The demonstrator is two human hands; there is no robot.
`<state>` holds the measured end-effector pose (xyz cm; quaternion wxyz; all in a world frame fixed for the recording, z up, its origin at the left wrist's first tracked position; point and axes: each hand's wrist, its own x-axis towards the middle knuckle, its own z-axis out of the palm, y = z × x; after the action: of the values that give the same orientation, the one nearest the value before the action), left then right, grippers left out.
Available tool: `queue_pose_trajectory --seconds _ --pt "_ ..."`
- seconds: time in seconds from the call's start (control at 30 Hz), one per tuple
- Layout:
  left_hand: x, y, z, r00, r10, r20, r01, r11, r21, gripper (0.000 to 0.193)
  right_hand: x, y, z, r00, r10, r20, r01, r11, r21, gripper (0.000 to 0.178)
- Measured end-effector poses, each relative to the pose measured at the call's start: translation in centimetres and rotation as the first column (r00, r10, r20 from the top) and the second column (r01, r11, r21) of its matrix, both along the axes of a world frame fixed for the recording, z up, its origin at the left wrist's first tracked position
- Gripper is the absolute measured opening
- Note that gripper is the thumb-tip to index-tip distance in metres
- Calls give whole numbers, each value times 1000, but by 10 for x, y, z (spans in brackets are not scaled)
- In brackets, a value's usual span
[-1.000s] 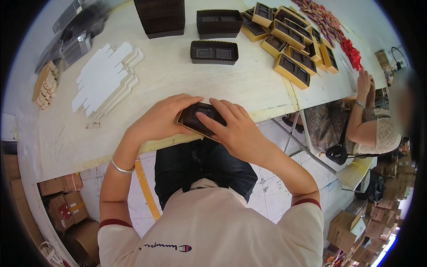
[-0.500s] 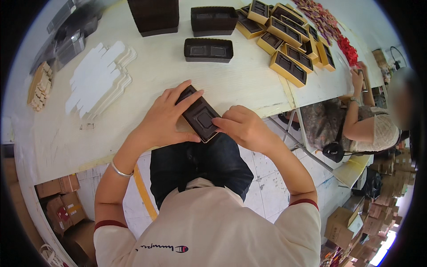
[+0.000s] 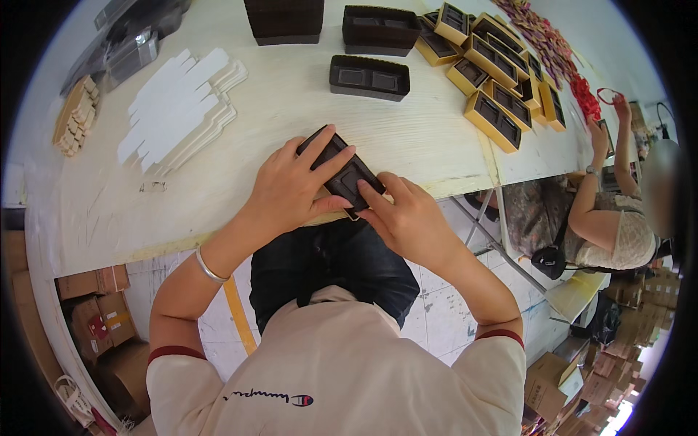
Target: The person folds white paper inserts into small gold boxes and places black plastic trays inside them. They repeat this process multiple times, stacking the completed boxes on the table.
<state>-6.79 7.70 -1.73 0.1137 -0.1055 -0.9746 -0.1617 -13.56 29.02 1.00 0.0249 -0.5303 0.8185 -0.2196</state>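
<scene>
A dark brown plastic tray insert (image 3: 349, 180) with two recesses lies slanted at the table's front edge, above my lap. A thin gold edge shows along its near end; most of what is around it is hidden by my hands. My left hand (image 3: 287, 182) grips it from the left, fingers across its far part and thumb at the near side. With my right hand (image 3: 411, 218) I hold the near right corner, a fingertip pressing onto the tray. Beyond it stands a loose brown tray (image 3: 368, 78), with stacked trays (image 3: 381, 30) behind.
White flat card blanks (image 3: 174, 109) are piled at the left, beside a row of small cream pieces (image 3: 75, 116). Gold boxes with brown trays (image 3: 494, 120) are heaped at the right. A co-worker (image 3: 603, 211) sits beyond, near red ribbon (image 3: 584, 98).
The tray and both my hands have moved slightly up and away from my lap. My right fingers now reach further over the tray. The co-worker has raised a hand with red ribbon.
</scene>
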Motion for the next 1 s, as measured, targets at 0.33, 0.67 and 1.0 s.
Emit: queue_pose_trajectory --seconds 0.33,0.67,1.0 --pt "15 15 -2 996 -86 -13 84 986 -144 66 29 -15 -37 956 -148 -254 153 988 0 82" --pt "34 -2 65 984 -111 -140 173 797 578 71 14 15 -38 1000 -23 8 24 925 -380 56" --pt "69 41 181 517 -580 -629 469 -422 776 42 -220 121 31 831 -544 -117 469 798 -377 39"
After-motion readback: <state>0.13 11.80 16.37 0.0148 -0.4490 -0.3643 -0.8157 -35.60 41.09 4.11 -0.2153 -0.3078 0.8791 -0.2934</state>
